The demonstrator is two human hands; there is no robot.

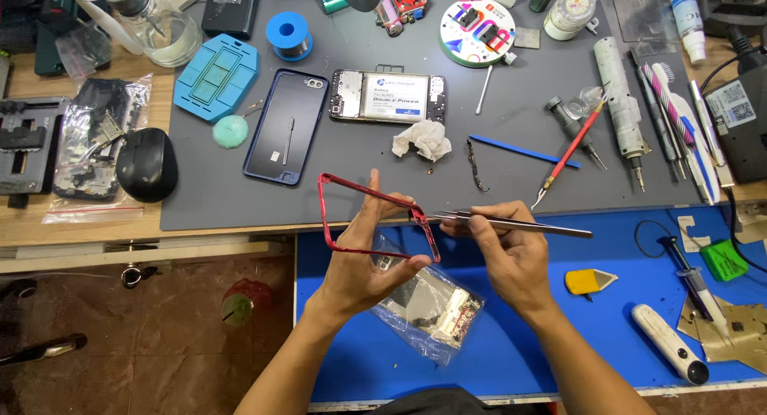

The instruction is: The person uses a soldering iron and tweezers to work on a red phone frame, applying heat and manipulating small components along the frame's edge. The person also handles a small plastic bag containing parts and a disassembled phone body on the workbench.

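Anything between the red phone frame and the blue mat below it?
Head view: a clear plastic bag of small parts lies under the red frame on the blue mat.

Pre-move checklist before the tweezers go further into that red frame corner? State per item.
1. Left hand grips the red phone frame: ok, thumb and fingers clamp its lower right side.
2. Right hand holds the tweezers: ok.
3. Tweezer tips at the frame's right corner: ok, but contact cannot tell.
4. Anything held in the tips: cannot tell, too small.
5. Clear parts bag under the hands, to catch drops: ok, lies on the blue mat.
6. Opened phone and dark blue back cover out of the way: ok, both on the grey mat.
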